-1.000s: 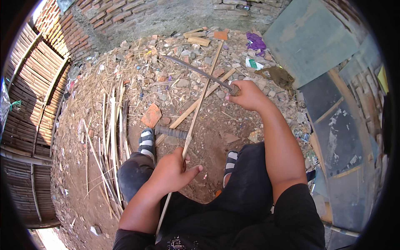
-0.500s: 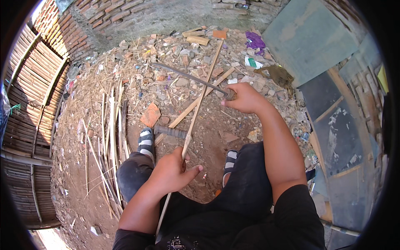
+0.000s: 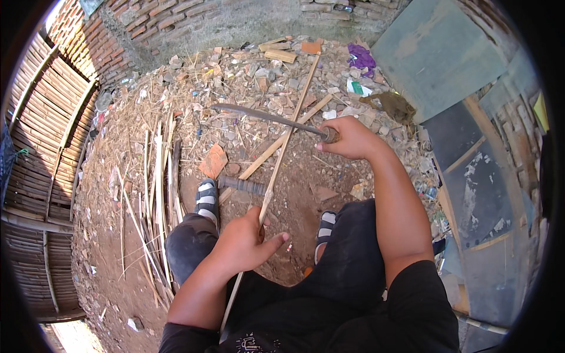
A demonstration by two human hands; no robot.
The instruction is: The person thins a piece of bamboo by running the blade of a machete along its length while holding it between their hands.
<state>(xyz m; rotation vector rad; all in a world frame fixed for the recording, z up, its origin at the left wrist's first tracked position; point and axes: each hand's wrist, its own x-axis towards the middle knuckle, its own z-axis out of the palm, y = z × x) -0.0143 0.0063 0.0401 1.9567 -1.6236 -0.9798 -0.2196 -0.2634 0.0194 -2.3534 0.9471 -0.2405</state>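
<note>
Fingers of the left hand [image 3: 244, 247] wrap a long bamboo strip [image 3: 281, 154] running toward twelve o'clock over rubble. Right hand [image 3: 351, 139], at two o'clock, is clenched on the handle of a curved blade [image 3: 259, 115] crossing the strip.

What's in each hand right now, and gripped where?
Left hand grips the long bamboo strip near its lower end. Right hand grips the curved blade by its handle.

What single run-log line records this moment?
left hand: grips bamboo strip | right hand: holds curved blade across strip | seated, rubble ground
</note>
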